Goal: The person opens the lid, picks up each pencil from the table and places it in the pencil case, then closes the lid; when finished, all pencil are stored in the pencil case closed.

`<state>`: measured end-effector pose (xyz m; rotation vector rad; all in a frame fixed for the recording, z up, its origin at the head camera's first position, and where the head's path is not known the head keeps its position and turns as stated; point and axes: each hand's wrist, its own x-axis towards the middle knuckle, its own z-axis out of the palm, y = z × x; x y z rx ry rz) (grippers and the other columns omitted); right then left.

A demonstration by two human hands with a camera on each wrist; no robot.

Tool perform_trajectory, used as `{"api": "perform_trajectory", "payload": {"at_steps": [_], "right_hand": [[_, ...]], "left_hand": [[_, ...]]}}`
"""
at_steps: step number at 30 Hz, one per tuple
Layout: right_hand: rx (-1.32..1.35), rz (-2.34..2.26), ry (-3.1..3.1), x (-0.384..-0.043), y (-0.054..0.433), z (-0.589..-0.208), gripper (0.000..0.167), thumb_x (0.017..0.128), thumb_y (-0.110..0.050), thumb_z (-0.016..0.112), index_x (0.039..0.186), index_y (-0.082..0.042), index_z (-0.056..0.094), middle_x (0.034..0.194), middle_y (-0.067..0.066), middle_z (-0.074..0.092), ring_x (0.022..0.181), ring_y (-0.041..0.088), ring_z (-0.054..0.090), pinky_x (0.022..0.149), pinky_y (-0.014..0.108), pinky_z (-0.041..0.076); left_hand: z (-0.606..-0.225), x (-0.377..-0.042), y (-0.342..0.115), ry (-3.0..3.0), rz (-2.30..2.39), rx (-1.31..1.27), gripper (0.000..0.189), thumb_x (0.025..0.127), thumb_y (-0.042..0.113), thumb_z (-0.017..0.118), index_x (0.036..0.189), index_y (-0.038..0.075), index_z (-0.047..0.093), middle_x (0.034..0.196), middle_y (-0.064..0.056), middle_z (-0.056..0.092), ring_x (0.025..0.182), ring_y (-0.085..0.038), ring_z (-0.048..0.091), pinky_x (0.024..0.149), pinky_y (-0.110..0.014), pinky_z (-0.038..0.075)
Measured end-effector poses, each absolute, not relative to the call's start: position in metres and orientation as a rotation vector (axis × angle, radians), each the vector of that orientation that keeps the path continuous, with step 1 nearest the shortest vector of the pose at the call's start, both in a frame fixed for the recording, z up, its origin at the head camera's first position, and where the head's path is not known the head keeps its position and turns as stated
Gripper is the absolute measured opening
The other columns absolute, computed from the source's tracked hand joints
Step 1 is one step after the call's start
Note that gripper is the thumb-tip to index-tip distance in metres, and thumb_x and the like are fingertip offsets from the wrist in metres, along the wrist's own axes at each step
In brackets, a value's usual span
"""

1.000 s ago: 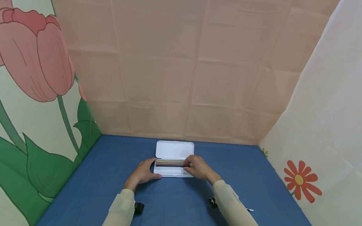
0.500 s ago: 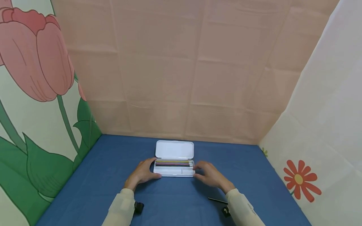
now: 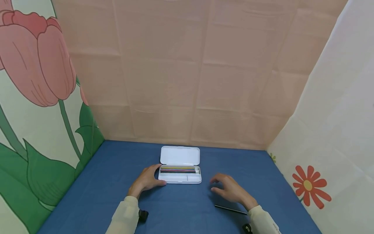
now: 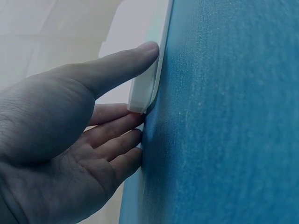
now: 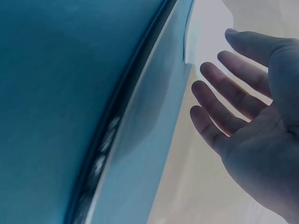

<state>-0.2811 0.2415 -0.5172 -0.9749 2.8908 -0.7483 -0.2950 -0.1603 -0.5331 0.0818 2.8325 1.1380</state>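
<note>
An open white pencil case (image 3: 180, 178) lies on the blue table (image 3: 181, 208), its lid (image 3: 180, 155) folded back and several coloured pencils (image 3: 179, 170) in the tray. My left hand (image 3: 152, 177) rests against the case's left end. In the left wrist view the thumb (image 4: 126, 63) lies along the case's corner (image 4: 148, 88), and the straight fingers (image 4: 119, 135) touch the side below it. My right hand (image 3: 225, 187) hovers to the right of the case, apart from it. Its fingers (image 5: 219, 107) are spread and hold nothing.
A thin dark pencil (image 3: 230, 209) lies on the table just under my right wrist. Printed cloth walls enclose the table: tulip (image 3: 38, 58) on the left, pink (image 3: 187, 81) at the back, white with a red flower (image 3: 308, 185) on the right.
My right hand has left the pencils in the case and drawn back to the right and toward me. The dark pencil on the table has come into view. The left hand has stayed put.
</note>
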Motion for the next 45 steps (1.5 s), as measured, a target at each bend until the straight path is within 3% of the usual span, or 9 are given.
{"api": "perform_trajectory", "payload": {"at_steps": [9, 25, 45], "right_hand": [[-0.925, -0.808, 2.858, -0.259, 0.281, -0.520, 0.023, 0.104, -0.024, 0.084, 0.123, -0.011, 0.080, 0.120, 0.001, 0.080, 0.110, 0.029, 0.077, 0.092, 0.049, 0.066], [-0.774, -0.899, 2.649, -0.242, 0.327, -0.529, 0.025, 0.097, -0.034, 0.091, 0.114, -0.020, 0.079, 0.111, -0.004, 0.076, 0.091, 0.006, 0.066, 0.076, 0.028, 0.056], [-0.701, -0.922, 2.565, -0.234, 0.332, -0.535, 0.013, 0.096, -0.017, 0.090, 0.103, -0.014, 0.079, 0.092, -0.005, 0.069, 0.074, 0.001, 0.056, 0.063, 0.025, 0.047]], "left_hand": [[-0.532, -0.296, -0.160, 2.830, 1.138, 0.091, 0.095, 0.089, 0.028, 0.098, 0.167, 0.003, 0.051, 0.172, -0.028, 0.051, 0.161, -0.054, 0.046, 0.132, -0.074, 0.039], [-0.534, -0.295, -0.160, 2.835, 1.124, 0.075, 0.095, 0.090, 0.030, 0.098, 0.167, 0.004, 0.050, 0.173, -0.028, 0.050, 0.162, -0.055, 0.044, 0.131, -0.076, 0.039], [-0.532, -0.294, -0.159, 2.825, 1.142, 0.078, 0.095, 0.090, 0.028, 0.098, 0.167, 0.002, 0.050, 0.174, -0.029, 0.049, 0.162, -0.055, 0.044, 0.131, -0.076, 0.038]]}}
